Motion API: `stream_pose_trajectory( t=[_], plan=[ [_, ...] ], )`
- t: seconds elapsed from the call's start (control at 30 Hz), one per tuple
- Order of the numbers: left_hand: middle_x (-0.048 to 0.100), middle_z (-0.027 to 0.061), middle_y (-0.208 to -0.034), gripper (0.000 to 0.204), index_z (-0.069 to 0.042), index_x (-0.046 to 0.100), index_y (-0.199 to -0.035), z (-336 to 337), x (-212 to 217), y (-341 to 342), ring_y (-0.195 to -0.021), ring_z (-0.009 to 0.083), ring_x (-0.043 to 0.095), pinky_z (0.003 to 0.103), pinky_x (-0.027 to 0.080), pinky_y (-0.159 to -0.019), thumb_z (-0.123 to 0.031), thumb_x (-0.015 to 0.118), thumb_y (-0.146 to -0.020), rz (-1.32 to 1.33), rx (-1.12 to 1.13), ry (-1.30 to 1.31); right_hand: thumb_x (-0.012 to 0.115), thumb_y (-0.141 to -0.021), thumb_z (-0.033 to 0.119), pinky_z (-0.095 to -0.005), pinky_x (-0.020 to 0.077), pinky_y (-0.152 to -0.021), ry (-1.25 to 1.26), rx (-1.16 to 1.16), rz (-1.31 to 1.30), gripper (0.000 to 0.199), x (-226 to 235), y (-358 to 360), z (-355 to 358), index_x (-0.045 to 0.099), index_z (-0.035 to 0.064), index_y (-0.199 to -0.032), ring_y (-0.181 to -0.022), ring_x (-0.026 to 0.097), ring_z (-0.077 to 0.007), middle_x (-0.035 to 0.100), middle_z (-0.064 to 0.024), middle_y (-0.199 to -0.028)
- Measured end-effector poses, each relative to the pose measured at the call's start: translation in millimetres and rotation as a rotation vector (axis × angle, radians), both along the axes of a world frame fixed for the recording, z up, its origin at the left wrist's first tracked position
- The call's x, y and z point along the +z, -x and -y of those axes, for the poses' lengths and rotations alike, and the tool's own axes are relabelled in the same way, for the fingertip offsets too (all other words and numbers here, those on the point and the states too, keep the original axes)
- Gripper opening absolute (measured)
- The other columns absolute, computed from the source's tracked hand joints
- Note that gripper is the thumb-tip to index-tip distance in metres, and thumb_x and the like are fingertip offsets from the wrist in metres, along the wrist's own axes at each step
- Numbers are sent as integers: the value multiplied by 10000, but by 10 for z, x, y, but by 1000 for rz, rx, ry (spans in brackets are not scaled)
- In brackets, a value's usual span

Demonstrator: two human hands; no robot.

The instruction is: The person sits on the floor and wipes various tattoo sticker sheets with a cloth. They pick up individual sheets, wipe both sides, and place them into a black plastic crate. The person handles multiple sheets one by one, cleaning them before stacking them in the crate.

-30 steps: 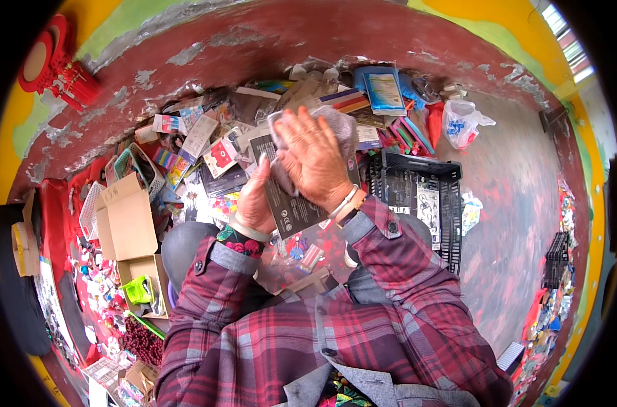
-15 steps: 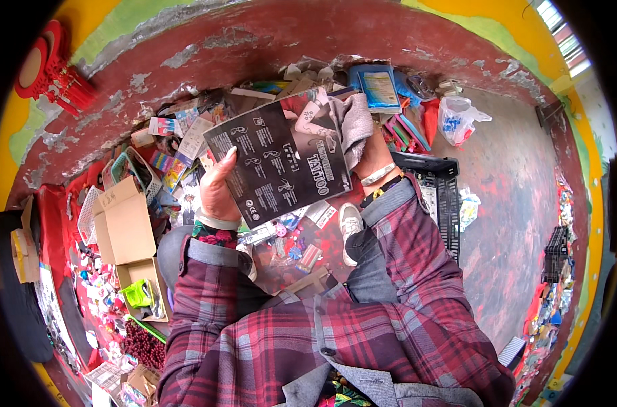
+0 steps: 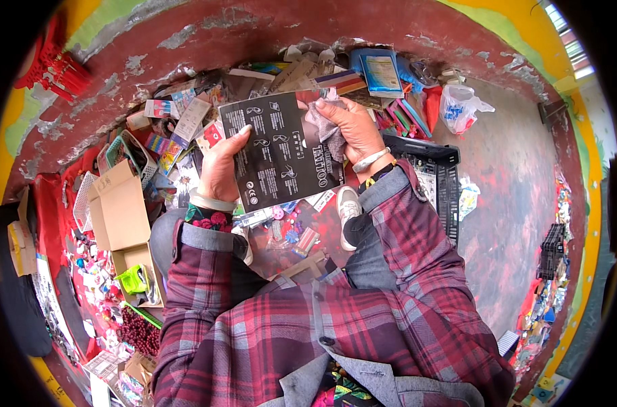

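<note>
A flat black tattoo-sticker packet [image 3: 274, 152] with white print and small drawings is held up before me, above my feet. My left hand [image 3: 220, 166] grips its left edge, thumb on the face and the other fingers out of sight behind. At the right side, my right hand [image 3: 354, 129] presses a greyish-pink cloth [image 3: 332, 136] against the packet's face, thumb over the cloth. The cloth covers part of the printed picture near the upper right corner.
An open cardboard box [image 3: 122, 214] stands on the left, with a bright green item [image 3: 133, 279] inside. A black plastic crate [image 3: 444, 190] is at the right. Mixed packages lie along the red wall [image 3: 268, 41]. A white plastic bag [image 3: 463, 108] rests on the floor.
The packet has turned more upright and shifted slightly. My right hand has come from behind the cloth to its front, with the cloth bunched lower on the packet.
</note>
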State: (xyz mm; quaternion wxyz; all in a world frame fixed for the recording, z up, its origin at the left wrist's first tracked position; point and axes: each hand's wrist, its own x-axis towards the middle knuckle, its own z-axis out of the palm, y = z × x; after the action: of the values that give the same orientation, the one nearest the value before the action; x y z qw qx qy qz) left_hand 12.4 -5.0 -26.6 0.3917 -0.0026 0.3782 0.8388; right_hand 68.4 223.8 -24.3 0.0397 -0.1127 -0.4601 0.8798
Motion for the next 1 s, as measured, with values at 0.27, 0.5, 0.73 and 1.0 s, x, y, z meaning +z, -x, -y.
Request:
stream_pose_trajectory(
  t=[0.27,0.5,0.73,1.0],
  plan=[
    [658,121,-985,250,19,590,-1072,30,-18,53,-831,211,653,332,538,-748,-159,524,-909,-5,49,-29,664,-821,89,-265,512,-701,-7,57,19,196,85,-11,-64,616,-12,-982,-750,636,-147,660,-81,-878],
    [609,182,-1113,313,21,536,-1158,194,-96,265,-990,302,610,444,480,-894,-196,463,-944,16,209,-418,656,-833,124,-285,527,-723,9,176,49,235,42,-73,-167,608,-22,-1010,-803,650,-194,660,-107,-930],
    [611,166,-1118,303,13,549,-1151,155,-169,260,-1001,300,602,438,475,-898,-190,468,-941,18,358,-434,586,-884,365,-411,518,-798,310,-31,-18,429,-16,2,-299,542,16,-1130,-911,613,-266,620,-131,-1009],
    [548,154,-1229,384,3,491,-1227,-61,-139,94,-1132,316,516,463,369,-1003,-263,423,-958,17,423,-518,587,-865,434,-356,463,-881,479,36,-135,499,-11,-48,680,505,86,-1214,-976,575,-185,580,-62,-1129]
  ],
)
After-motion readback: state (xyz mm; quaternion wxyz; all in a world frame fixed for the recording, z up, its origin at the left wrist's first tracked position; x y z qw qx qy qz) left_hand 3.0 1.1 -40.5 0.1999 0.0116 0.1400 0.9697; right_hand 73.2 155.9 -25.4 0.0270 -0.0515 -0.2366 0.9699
